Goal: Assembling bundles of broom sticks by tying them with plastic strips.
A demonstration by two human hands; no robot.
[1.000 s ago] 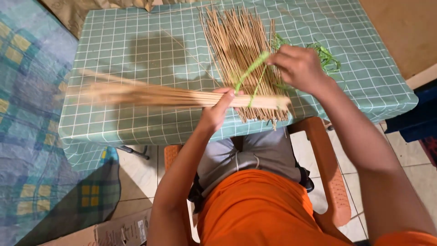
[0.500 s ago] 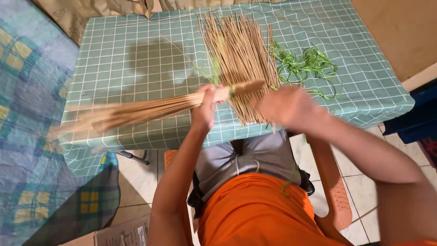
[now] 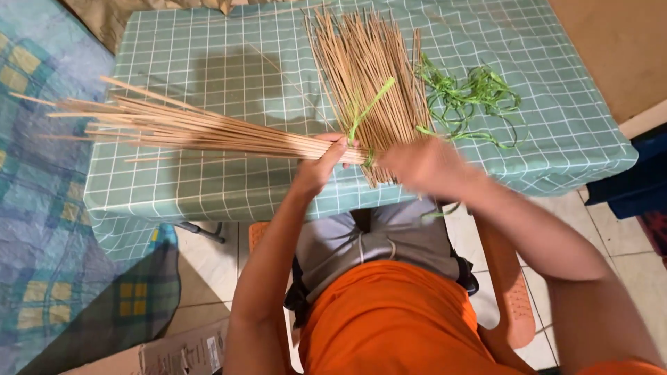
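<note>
My left hand (image 3: 321, 165) grips one end of a bundle of thin tan sticks (image 3: 180, 128) that fans out to the left over the table. A green strip (image 3: 367, 107) is wound around the bundle near my grip. My right hand (image 3: 425, 165) is blurred, at the bundle's right end by the green strip, fingers closed around it. A loose pile of the same sticks (image 3: 368, 62) lies on the green checked tablecloth (image 3: 229, 62) beyond my hands.
A tangle of green strips (image 3: 472, 101) lies right of the loose sticks. I sit on an orange plastic chair (image 3: 511, 298). A blue checked blanket (image 3: 42, 229) is at the left, cardboard (image 3: 180, 351) on the tiled floor.
The bundle has swung from drooping toward the table's left edge to lying level. My right hand moved left to the bundle's tied end, and the green strip now stands up from it.
</note>
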